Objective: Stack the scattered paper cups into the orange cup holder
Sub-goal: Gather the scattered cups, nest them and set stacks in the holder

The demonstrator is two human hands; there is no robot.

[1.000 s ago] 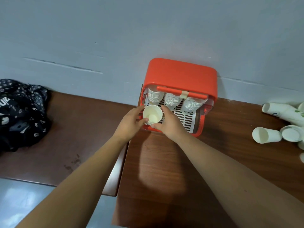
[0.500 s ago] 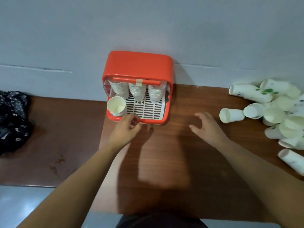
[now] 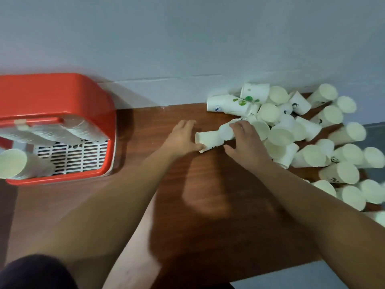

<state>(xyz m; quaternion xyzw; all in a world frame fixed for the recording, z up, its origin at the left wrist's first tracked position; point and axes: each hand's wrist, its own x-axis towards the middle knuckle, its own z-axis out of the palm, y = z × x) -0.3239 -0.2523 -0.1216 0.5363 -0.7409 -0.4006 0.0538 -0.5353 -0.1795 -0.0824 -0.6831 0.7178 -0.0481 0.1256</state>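
**Ops:** Grip first. My left hand (image 3: 183,138) is spread, fingers fairly straight, thumb tip touching the lower rim of a lying cup (image 3: 209,140). It isn't wrapped round it.

**Desk:** Other side?

**Ops:** My right hand (image 3: 246,144) has its fingers curled over a second cup (image 3: 226,132), with the thumb out below, near the lying cup's base. The two cups touch, the second one resting on the far end of the first.

**Desk:** Holder?

**Ops:** Far left of my view, cut by the frame edge. The orange cup holder (image 3: 62,94) sits on the table (image 3: 208,205), back against the wall (image 3: 187,38). Rows of stacked cups (image 3: 52,132) lean under its orange bar (image 3: 31,119), blurred. There's a white grille (image 3: 73,157) below them. One loose cup (image 3: 14,163) is at the holder's front left, mouth toward me.

**Desk:** Holder to hands?

**Ops:** Well apart, with brown wood between them.

**Desk:** Right side?

**Ops:** The cup pile (image 3: 279,136) is heaped just beside my right hand and runs from the wall toward the table's right edge. The cups are mostly on their sides, mouths facing all ways, and several have green or dark prints. Too blurred and overlapped for a count.
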